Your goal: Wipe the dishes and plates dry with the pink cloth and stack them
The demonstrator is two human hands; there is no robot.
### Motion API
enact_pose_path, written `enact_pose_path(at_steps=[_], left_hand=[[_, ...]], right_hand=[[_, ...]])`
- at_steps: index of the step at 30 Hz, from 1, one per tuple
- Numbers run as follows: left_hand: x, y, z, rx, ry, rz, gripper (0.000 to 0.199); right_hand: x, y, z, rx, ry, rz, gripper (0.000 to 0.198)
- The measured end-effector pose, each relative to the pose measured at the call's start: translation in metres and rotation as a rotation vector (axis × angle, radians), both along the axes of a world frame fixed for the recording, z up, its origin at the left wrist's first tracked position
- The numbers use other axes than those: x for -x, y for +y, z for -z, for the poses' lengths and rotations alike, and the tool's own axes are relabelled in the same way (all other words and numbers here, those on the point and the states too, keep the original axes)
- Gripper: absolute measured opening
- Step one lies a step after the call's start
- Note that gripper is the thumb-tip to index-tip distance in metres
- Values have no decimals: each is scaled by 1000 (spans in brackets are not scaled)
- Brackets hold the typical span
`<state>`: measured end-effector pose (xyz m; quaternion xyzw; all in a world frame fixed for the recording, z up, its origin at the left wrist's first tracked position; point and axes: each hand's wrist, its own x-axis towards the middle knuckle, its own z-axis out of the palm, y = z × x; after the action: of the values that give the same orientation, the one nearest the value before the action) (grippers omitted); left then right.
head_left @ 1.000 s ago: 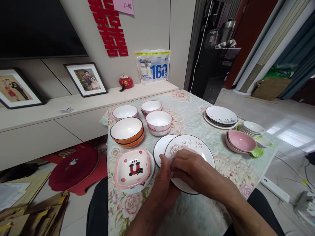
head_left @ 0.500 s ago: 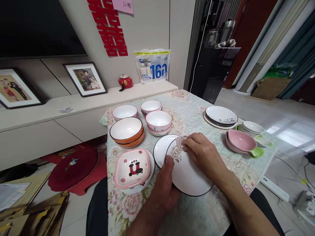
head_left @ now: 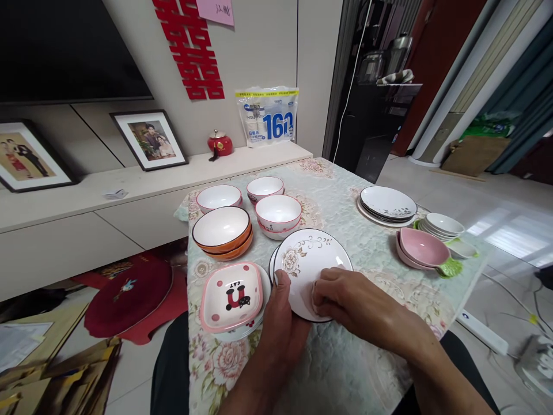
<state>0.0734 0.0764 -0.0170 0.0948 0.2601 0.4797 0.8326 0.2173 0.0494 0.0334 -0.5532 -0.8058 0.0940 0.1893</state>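
Observation:
My left hand (head_left: 283, 320) grips the near left edge of a white plate (head_left: 317, 259), thumb on top and fingers underneath. The plate has a dark rim and a brown flower print. My right hand (head_left: 348, 297) is closed on a pale pink cloth (head_left: 316, 298), pressing it onto the plate's lower part; most of the cloth is hidden under the fingers. Behind the held plate, the edge of another dark-rimmed plate (head_left: 272, 266) shows on the table. Close to my left hand lies a square pink-rimmed cat dish (head_left: 216, 297) on top of a round plate (head_left: 264, 288).
Orange bowls (head_left: 222, 227) and red-rimmed bowls (head_left: 279, 212) stand at the table's back left. On the right are stacked dark-rimmed plates (head_left: 389, 202), pink bowls (head_left: 423, 248) and small white bowls (head_left: 444, 223). A flowered cloth (head_left: 328, 374) covers the table.
The held plate has moved left and up, turning so its flower print shows more fully, and now covers most of the plate behind. My right hand has slid the cloth down towards the near edge.

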Motion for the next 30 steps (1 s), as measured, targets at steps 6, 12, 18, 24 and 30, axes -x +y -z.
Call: enact_pose_path(at_steps=[6, 12, 18, 24, 30], left_hand=[[0, -1, -1, 3, 79, -49, 58], [0, -5, 1, -1, 82, 38, 53], [-1, -8, 7, -25, 72, 156, 57], [-3, -12, 9, -13, 70, 170, 57], [-3, -7, 7, -15, 52, 4, 55]], right_hand=[[-31, 8, 2, 219, -146, 225, 20], [-42, 22, 12, -165, -196, 520, 12], [-31, 27, 15, -443, -102, 283, 26], [-32, 25, 12, -371, -112, 257, 29], [-54, 22, 9, -21, -125, 417, 35]])
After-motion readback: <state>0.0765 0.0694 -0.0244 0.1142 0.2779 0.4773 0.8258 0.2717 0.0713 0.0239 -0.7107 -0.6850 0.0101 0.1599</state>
